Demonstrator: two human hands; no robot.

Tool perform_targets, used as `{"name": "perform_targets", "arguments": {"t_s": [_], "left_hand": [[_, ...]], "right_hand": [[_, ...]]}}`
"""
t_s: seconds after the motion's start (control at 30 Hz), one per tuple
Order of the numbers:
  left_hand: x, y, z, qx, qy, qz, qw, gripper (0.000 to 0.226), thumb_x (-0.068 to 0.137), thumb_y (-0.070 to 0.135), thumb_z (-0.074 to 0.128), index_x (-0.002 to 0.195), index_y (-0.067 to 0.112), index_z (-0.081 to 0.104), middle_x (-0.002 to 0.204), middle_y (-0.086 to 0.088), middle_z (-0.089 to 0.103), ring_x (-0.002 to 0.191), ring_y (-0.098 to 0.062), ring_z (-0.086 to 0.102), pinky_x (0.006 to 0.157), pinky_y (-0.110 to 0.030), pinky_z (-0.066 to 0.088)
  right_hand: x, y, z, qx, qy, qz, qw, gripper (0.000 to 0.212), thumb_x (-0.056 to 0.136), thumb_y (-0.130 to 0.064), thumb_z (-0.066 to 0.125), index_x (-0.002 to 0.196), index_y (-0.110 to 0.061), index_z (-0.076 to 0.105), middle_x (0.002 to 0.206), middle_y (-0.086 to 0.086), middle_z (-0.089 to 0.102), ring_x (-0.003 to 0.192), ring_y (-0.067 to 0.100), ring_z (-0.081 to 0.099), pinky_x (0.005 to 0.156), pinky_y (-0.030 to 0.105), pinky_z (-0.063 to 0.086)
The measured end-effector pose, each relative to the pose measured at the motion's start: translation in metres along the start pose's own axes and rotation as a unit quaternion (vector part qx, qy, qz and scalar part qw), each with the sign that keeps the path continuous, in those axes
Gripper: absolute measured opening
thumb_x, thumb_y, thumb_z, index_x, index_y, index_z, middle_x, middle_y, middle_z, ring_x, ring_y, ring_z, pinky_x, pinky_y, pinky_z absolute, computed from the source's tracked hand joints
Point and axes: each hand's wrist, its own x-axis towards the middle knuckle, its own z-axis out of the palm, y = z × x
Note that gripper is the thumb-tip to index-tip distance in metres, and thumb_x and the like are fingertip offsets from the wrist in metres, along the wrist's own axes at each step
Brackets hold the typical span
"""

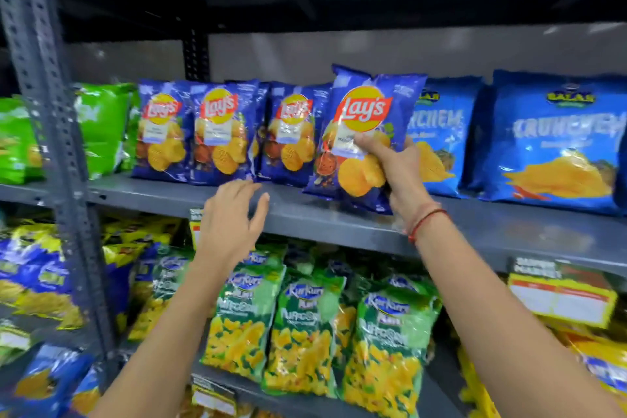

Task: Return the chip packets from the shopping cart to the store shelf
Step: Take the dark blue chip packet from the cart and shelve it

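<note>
My right hand grips a dark blue Lay's chip packet by its lower right side. The packet stands tilted at the front of the grey metal shelf, right of a row of matching Lay's packets. Just below and in front of that row, my left hand hovers with fingers spread and holds nothing. A red thread circles my right wrist. No shopping cart is in view.
Light blue Balaji packets stand right of the held packet, green packets to the far left. Green Kurkure packets fill the shelf below. A perforated grey upright divides the racks. Yellow price tags hang on shelf edges.
</note>
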Motion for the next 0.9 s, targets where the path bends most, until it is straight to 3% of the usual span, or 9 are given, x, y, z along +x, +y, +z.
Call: {"name": "perform_targets", "arguments": {"t_s": [0.07,0.17,0.23,0.33,0.43,0.57,0.77,0.83,0.9], "left_hand": [[0.002,-0.008,0.001,0.010,-0.018,-0.006,1.000,0.060,0.089,0.048,0.027,0.114,0.006,0.061,0.114,-0.012,0.066,0.111,-0.029,0.056,0.091,-0.041,0.045],[0.002,-0.013,0.003,0.019,-0.027,-0.005,0.999,0.062,0.087,0.048,0.023,0.108,0.007,0.064,0.108,-0.010,0.070,0.104,-0.028,0.061,0.087,-0.039,0.046],[0.000,-0.014,0.004,0.026,-0.033,-0.003,0.999,0.058,0.088,0.045,0.023,0.103,0.009,0.066,0.102,-0.008,0.072,0.098,-0.027,0.063,0.089,-0.040,0.045],[-0.003,-0.015,0.006,0.031,-0.035,-0.002,0.999,0.052,0.089,0.041,0.025,0.099,0.011,0.067,0.100,-0.005,0.072,0.097,-0.024,0.064,0.093,-0.043,0.045],[-0.003,-0.017,0.007,0.028,-0.034,0.001,0.999,0.049,0.090,0.039,0.027,0.097,0.011,0.066,0.097,-0.005,0.072,0.094,-0.024,0.064,0.091,-0.044,0.046],[-0.003,-0.018,0.009,0.022,-0.030,-0.002,0.999,0.048,0.091,0.038,0.029,0.099,0.010,0.066,0.098,-0.005,0.072,0.094,-0.024,0.064,0.091,-0.042,0.046],[-0.005,-0.017,0.010,0.020,-0.013,-0.002,1.000,0.047,0.090,0.039,0.029,0.097,0.010,0.066,0.095,-0.004,0.072,0.091,-0.023,0.064,0.089,-0.040,0.042],[-0.004,-0.018,0.010,0.019,-0.005,0.003,1.000,0.048,0.090,0.039,0.029,0.097,0.010,0.066,0.095,-0.005,0.072,0.091,-0.024,0.064,0.088,-0.039,0.041],[-0.003,-0.018,0.009,0.014,0.000,0.005,1.000,0.047,0.090,0.039,0.029,0.098,0.011,0.066,0.095,-0.006,0.072,0.090,-0.025,0.064,0.087,-0.038,0.040]], "right_hand": [[0.009,0.014,0.023,-0.012,-0.011,0.009,1.000,0.040,0.065,-0.008,0.084,0.095,-0.018,0.060,0.094,0.001,0.072,0.088,0.021,0.069,0.083,0.037,0.057],[0.022,0.034,0.053,-0.021,-0.026,0.013,0.999,0.039,0.066,-0.004,0.083,0.089,-0.023,0.057,0.094,0.002,0.070,0.081,0.017,0.068,0.078,0.034,0.057],[0.029,0.045,0.068,-0.050,-0.039,0.010,0.998,0.051,0.061,-0.016,0.088,0.103,-0.019,0.058,0.106,0.006,0.070,0.093,0.020,0.069,0.087,0.039,0.057],[0.032,0.052,0.087,-0.109,-0.048,0.007,0.993,0.101,0.057,-0.035,0.090,0.140,-0.011,0.037,0.142,0.010,0.050,0.127,0.025,0.051,0.107,0.045,0.044],[0.032,0.055,0.096,-0.142,-0.034,0.000,0.989,0.103,0.066,-0.029,0.085,0.147,-0.007,0.024,0.152,0.011,0.035,0.139,0.026,0.035,0.115,0.043,0.033],[0.036,0.059,0.095,-0.171,-0.024,0.010,0.985,0.107,0.065,-0.030,0.085,0.148,-0.007,0.022,0.151,0.009,0.038,0.137,0.024,0.039,0.113,0.044,0.036],[0.040,0.066,0.086,-0.189,-0.006,0.011,0.982,0.099,0.048,-0.046,0.088,0.132,-0.012,0.047,0.127,0.005,0.063,0.115,0.023,0.060,0.098,0.046,0.051],[0.038,0.064,0.084,-0.181,-0.003,0.009,0.983,0.107,0.039,-0.054,0.086,0.131,-0.015,0.047,0.125,0.004,0.064,0.112,0.021,0.062,0.096,0.045,0.052],[0.033,0.058,0.083,-0.180,-0.001,0.007,0.984,0.106,0.044,-0.054,0.086,0.134,-0.015,0.044,0.130,0.004,0.059,0.117,0.020,0.058,0.100,0.042,0.050]]}}
